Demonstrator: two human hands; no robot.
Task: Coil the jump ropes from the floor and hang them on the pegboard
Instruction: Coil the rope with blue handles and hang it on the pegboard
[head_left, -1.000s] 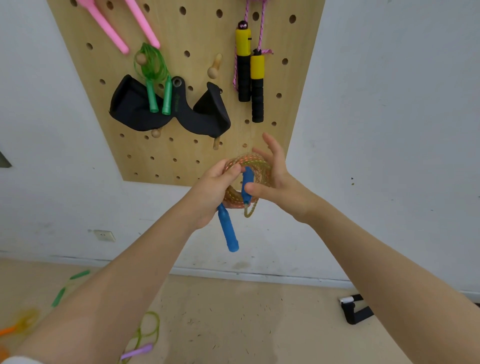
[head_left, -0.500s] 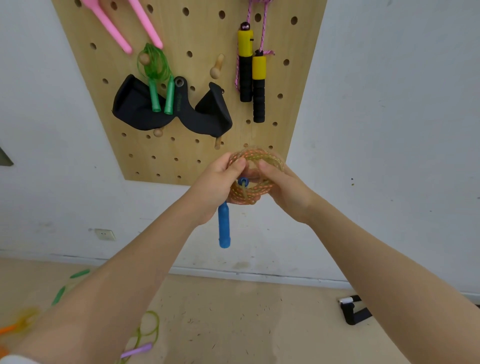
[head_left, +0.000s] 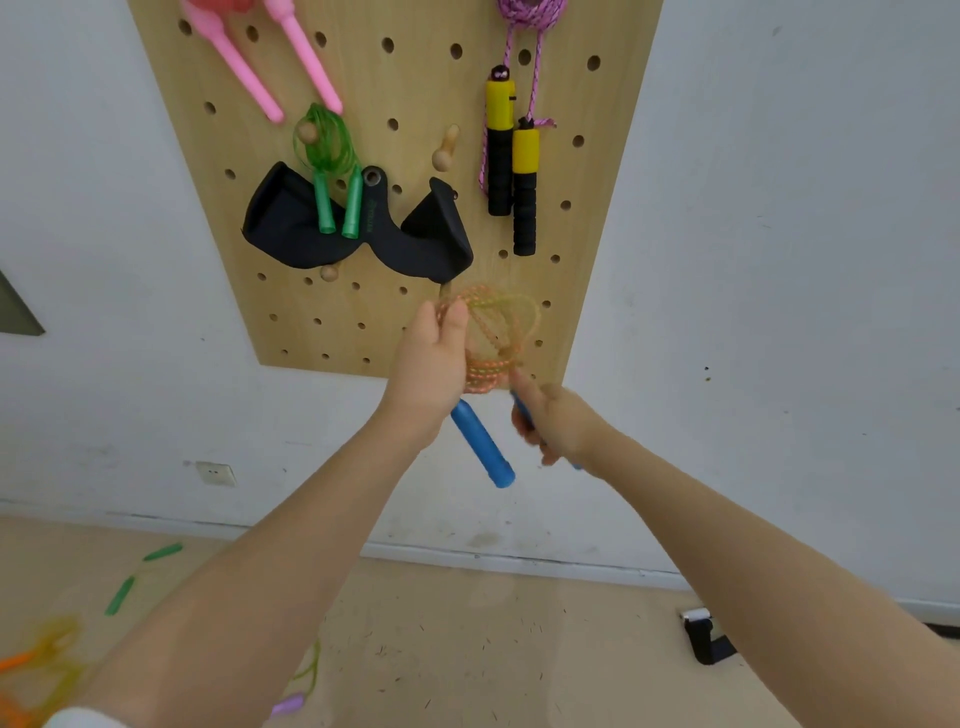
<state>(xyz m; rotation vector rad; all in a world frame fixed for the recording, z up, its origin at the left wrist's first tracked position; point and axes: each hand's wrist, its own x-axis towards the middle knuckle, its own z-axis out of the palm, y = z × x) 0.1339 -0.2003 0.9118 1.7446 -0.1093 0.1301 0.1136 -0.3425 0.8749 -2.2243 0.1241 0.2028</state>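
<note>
I hold a coiled orange-green beaded jump rope (head_left: 496, 332) in front of the lower edge of the wooden pegboard (head_left: 415, 78). My left hand (head_left: 431, 364) pinches the coil at its upper left, and one blue handle (head_left: 482, 442) hangs down below that hand. My right hand (head_left: 558, 423) is closed around the second blue handle just below the coil; only a sliver of that handle shows. A bare wooden peg (head_left: 445, 151) sticks out of the board above the coil.
On the board hang a pink-handled rope (head_left: 260, 78), a green rope (head_left: 332, 171), a black pad (head_left: 358, 231) and a yellow-black-handled rope (head_left: 511, 166). More ropes lie on the floor at lower left: green (head_left: 135, 577), orange (head_left: 31, 665), purple-handled (head_left: 288, 706). A black object (head_left: 706, 636) sits by the wall.
My right hand has pulled the second blue handle down and out below the coil. The coil has opened wider and the hanging handle now slants to the right.
</note>
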